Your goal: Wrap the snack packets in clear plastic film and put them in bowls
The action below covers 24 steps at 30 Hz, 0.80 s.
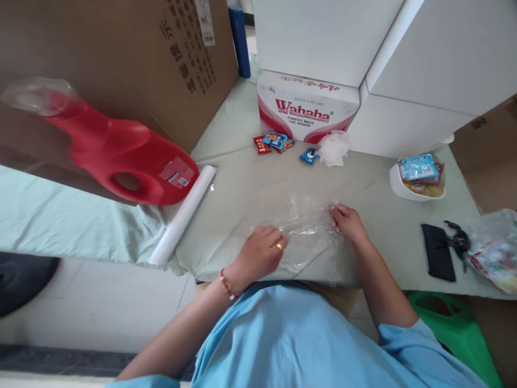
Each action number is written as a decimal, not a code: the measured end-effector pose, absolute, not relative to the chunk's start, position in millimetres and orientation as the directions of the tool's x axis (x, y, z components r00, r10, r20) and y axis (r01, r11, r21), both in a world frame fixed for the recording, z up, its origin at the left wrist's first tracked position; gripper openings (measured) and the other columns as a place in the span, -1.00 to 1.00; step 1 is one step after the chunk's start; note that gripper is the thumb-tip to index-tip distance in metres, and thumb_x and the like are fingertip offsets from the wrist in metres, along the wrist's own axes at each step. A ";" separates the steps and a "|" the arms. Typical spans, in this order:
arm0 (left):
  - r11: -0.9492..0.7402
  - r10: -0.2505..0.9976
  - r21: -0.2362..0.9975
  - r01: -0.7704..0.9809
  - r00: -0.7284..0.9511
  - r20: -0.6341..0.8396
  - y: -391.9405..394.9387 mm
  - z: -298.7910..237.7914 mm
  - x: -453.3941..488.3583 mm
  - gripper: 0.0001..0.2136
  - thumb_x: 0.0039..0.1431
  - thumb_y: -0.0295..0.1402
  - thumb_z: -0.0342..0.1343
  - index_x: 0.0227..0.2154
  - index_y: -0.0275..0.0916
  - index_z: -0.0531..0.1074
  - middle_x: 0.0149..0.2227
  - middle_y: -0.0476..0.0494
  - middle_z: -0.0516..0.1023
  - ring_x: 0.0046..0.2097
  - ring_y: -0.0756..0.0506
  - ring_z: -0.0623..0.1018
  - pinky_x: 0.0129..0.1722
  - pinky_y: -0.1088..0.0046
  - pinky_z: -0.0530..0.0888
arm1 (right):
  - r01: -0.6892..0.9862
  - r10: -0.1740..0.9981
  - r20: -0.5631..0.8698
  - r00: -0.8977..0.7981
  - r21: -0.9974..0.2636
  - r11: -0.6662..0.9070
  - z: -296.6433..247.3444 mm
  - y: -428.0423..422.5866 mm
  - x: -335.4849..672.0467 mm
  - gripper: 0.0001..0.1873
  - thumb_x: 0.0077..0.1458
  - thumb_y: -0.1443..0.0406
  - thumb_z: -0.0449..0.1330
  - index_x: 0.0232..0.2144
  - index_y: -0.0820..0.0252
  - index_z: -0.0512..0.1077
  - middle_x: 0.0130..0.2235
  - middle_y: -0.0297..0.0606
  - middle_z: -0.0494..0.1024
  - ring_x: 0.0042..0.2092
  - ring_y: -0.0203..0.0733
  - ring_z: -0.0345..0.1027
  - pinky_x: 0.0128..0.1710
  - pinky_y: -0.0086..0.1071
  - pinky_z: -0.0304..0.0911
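Observation:
A clear plastic bag [307,215] lies flat on the grey-green cloth [250,183] in front of me. My left hand [260,253], with a gold ring and a red bead bracelet, has its fingers curled down on the bag's near left edge. My right hand [348,222] pinches the bag's right edge with bent fingers. Both hands press or grip the film against the cloth.
A white roll [183,214] lies at the left beside a tipped red detergent jug [121,156]. Snack packets [277,142], a Wahaha box [307,108] and white wadding [333,148] sit behind. At the right are a white bowl of packets [420,178], a black wallet [438,252], keys and a filled plastic bag [495,248].

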<state>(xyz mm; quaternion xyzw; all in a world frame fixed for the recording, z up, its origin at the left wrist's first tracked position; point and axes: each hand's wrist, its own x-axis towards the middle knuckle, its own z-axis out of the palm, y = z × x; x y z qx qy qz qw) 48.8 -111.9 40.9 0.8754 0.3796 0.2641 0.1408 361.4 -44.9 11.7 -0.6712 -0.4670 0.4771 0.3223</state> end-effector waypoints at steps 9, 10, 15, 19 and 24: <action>-0.324 0.940 0.416 0.850 0.340 0.037 -75.9 10.6 64.1 -0.49 0.47 -0.21 -0.06 0.41 -0.16 0.24 0.42 -0.43 0.31 0.46 -0.38 0.27 0.40 -0.45 -0.08 | 0.847 0.975 0.150 0.165 -0.529 -0.062 51.3 10.2 388.4 -0.43 0.20 0.13 0.24 0.20 0.27 0.44 0.02 0.10 0.54 -0.04 0.10 0.48 0.02 -0.01 0.40; -0.303 0.946 0.426 0.853 0.322 0.028 -75.8 9.2 62.4 -0.48 0.48 -0.19 -0.08 0.43 -0.14 0.22 0.44 -0.41 0.29 0.47 -0.38 0.25 0.40 -0.46 -0.10 | 0.884 0.957 0.252 0.147 -0.467 -0.012 54.6 3.3 386.5 -0.40 0.23 0.15 0.23 0.25 0.27 0.39 0.14 0.16 0.47 0.10 0.18 0.43 0.13 0.07 0.36; -0.365 0.928 0.472 0.803 0.357 0.109 -72.9 11.8 57.7 -0.50 0.50 -0.16 -0.13 0.43 0.00 0.22 0.45 -0.29 0.29 0.50 -0.34 0.20 0.42 -0.44 -0.22 | 0.839 0.924 0.325 -0.199 -0.430 0.332 39.8 -61.7 347.9 -0.46 0.41 0.14 0.08 0.37 0.06 0.30 0.38 0.06 0.29 0.38 0.17 0.19 0.36 0.13 0.20; -0.297 0.951 0.445 0.845 0.302 0.061 -51.2 7.4 48.7 -0.49 0.51 -0.16 -0.19 0.44 -0.04 0.20 0.46 -0.30 0.25 0.50 -0.34 0.20 0.41 -0.44 -0.28 | 0.786 0.889 0.185 -0.419 -0.417 0.457 3.5 -112.3 332.4 -0.24 0.41 0.12 0.12 0.53 0.00 -0.02 0.51 -0.02 0.09 0.51 0.15 -0.01 0.44 0.18 0.07; -0.258 0.964 0.364 0.895 0.261 0.042 -34.2 -5.2 29.2 -0.45 0.48 -0.07 -0.13 0.46 -0.03 0.17 0.53 -0.29 0.09 0.53 -0.36 0.11 0.40 -0.45 -0.32 | 0.844 0.909 0.082 -0.409 -0.344 0.411 -19.8 -160.9 379.6 -0.24 0.42 0.13 0.12 0.54 -0.14 -0.04 0.50 -0.12 0.14 0.50 0.13 0.04 0.45 0.24 0.03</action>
